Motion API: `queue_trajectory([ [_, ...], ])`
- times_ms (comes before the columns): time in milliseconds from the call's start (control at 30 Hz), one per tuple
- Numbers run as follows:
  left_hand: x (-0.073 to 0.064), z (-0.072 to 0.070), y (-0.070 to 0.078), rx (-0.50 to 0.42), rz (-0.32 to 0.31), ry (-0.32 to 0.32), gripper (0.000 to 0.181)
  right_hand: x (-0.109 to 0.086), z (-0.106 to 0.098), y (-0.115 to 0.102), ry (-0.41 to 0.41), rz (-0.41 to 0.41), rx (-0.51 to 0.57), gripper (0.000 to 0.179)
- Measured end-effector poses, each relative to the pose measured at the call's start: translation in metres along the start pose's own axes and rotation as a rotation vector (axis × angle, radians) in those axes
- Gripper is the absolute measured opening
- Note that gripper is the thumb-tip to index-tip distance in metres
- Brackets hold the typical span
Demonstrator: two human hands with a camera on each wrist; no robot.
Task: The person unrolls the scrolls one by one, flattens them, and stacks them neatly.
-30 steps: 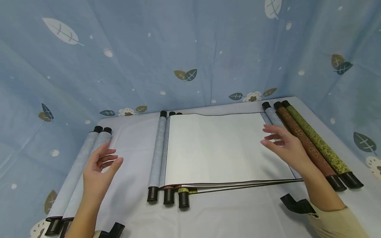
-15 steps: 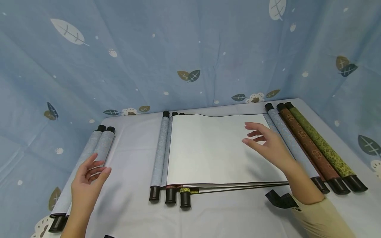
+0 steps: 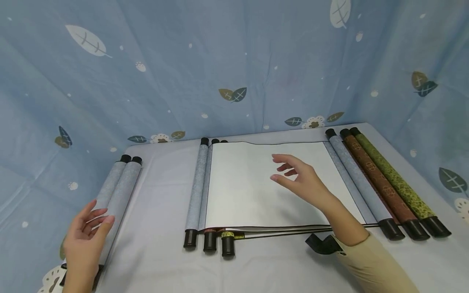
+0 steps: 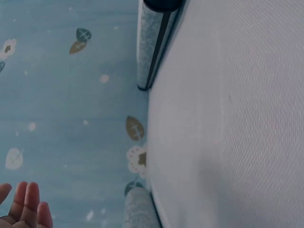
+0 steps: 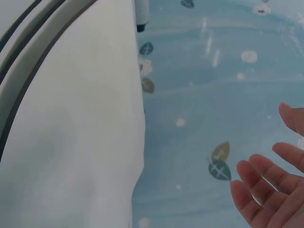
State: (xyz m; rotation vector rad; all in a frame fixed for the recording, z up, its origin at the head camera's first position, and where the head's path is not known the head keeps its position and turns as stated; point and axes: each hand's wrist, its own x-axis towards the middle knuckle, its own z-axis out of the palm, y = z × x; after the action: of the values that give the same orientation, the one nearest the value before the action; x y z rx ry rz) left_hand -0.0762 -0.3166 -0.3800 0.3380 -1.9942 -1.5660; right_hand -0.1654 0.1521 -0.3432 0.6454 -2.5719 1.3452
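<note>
An unrolled hanging scroll with a blank white sheet lies in the middle, stacked on others whose edges show below. Its light blue-grey roller is at the left and the matching roller at the right. My right hand hovers over the sheet, fingers loosely bent and holding nothing; its fingers show in the right wrist view. At the far left, my left hand is in front of two rolled blue-grey scrolls, fingers relaxed and grasping nothing. Whether it touches them is unclear.
Brown and yellow-green rollers with black end caps lie beside the right blue-grey one. At the left, red-brown and yellow-green roller ends stick out below the sheet. A blue leaf-print curtain rises behind the white table.
My right hand has moved left from the sheet's right side to over its middle. My left hand has moved left and down toward the rolled scrolls. The view has shifted slightly.
</note>
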Motion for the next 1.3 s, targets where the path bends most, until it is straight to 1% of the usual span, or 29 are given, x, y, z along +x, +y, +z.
queue_trajectory([
  [67,0.001,-0.006,-0.003,-0.097,-0.019,0.031,0.057,0.003,0.005,-0.004,-0.014,-0.019,0.018,0.052],
  [100,0.002,-0.009,-0.005,-0.129,-0.031,0.049,0.056,0.005,0.008,-0.006,-0.02,-0.029,0.022,0.052],
  [200,0.006,-0.021,-0.016,-0.173,-0.04,0.083,0.056,0.011,0.017,-0.011,-0.034,-0.062,0.04,0.053],
  [233,0.007,-0.024,-0.016,-0.182,-0.054,0.098,0.056,0.013,0.02,-0.013,-0.039,-0.073,0.042,0.053],
  [333,0.008,-0.029,-0.006,-0.192,-0.09,0.148,0.054,0.018,0.027,-0.018,-0.053,-0.099,0.058,0.053],
  [367,0.008,-0.03,-0.002,-0.207,-0.119,0.171,0.054,0.019,0.03,-0.02,-0.058,-0.104,0.063,0.053],
  [400,0.012,-0.034,-0.005,-0.225,-0.094,0.179,0.054,0.02,0.032,-0.021,-0.063,-0.111,0.066,0.053],
  [433,0.012,-0.035,0.0,-0.239,-0.104,0.202,0.053,0.021,0.034,-0.023,-0.069,-0.114,0.073,0.053],
  [467,0.015,-0.039,-0.003,-0.259,-0.089,0.208,0.052,0.022,0.035,-0.024,-0.074,-0.116,0.077,0.053],
  [533,0.024,-0.05,-0.017,-0.285,-0.058,0.211,0.052,0.024,0.039,-0.027,-0.086,-0.119,0.079,0.052],
  [567,0.028,-0.056,-0.026,-0.294,-0.039,0.201,0.053,0.025,0.04,-0.028,-0.094,-0.119,0.08,0.052],
  [600,0.032,-0.06,-0.032,-0.27,-0.043,0.204,0.054,0.026,0.042,-0.029,-0.099,-0.119,0.08,0.052],
  [633,0.034,-0.063,-0.033,-0.238,-0.082,0.211,0.055,0.027,0.043,-0.03,-0.105,-0.12,0.081,0.052],
  [667,0.037,-0.067,-0.038,-0.204,-0.105,0.202,0.057,0.028,0.044,-0.031,-0.11,-0.121,0.079,0.052],
  [700,0.04,-0.072,-0.044,-0.163,-0.115,0.193,0.059,0.03,0.046,-0.032,-0.115,-0.12,0.081,0.052],
  [767,0.044,-0.077,-0.05,-0.069,-0.177,0.202,0.062,0.032,0.048,-0.035,-0.128,-0.118,0.086,0.051],
  [800,0.044,-0.078,-0.049,0.002,-0.215,0.196,0.063,0.033,0.05,-0.036,-0.135,-0.118,0.087,0.051],
  [867,0.045,-0.081,-0.047,0.098,-0.255,0.182,0.065,0.036,0.053,-0.039,-0.152,-0.116,0.099,0.051],
  [900,0.045,-0.081,-0.044,0.159,-0.283,0.178,0.065,0.037,0.055,-0.041,-0.161,-0.113,0.106,0.05],
  [933,0.044,-0.079,-0.038,0.218,-0.327,0.17,0.066,0.038,0.057,-0.042,-0.172,-0.111,0.109,0.05],
  [967,0.044,-0.078,-0.032,0.275,-0.354,0.154,0.067,0.04,0.059,-0.044,-0.182,-0.109,0.115,0.05],
  [1000,0.044,-0.078,-0.029,0.331,-0.367,0.135,0.068,0.041,0.061,-0.045,-0.191,-0.107,0.12,0.05],
  [1067,0.045,-0.079,-0.026,0.387,-0.404,0.111,0.071,0.044,0.066,-0.048,-0.208,-0.104,0.133,0.049],
  [1100,0.047,-0.081,-0.029,0.424,-0.394,0.098,0.072,0.045,0.068,-0.049,-0.216,-0.104,0.135,0.049],
  [1133,0.048,-0.084,-0.033,0.431,-0.379,0.084,0.072,0.047,0.07,-0.051,-0.222,-0.104,0.136,0.049],
  [1200,0.052,-0.094,-0.046,0.476,-0.329,0.048,0.073,0.048,0.075,-0.055,-0.237,-0.102,0.145,0.049],
  [1233,0.054,-0.099,-0.053,0.492,-0.315,0.029,0.074,0.049,0.078,-0.057,-0.247,-0.102,0.145,0.049],
  [1300,0.057,-0.108,-0.063,0.539,-0.31,-0.007,0.075,0.05,0.083,-0.062,-0.268,-0.103,0.143,0.049],
])
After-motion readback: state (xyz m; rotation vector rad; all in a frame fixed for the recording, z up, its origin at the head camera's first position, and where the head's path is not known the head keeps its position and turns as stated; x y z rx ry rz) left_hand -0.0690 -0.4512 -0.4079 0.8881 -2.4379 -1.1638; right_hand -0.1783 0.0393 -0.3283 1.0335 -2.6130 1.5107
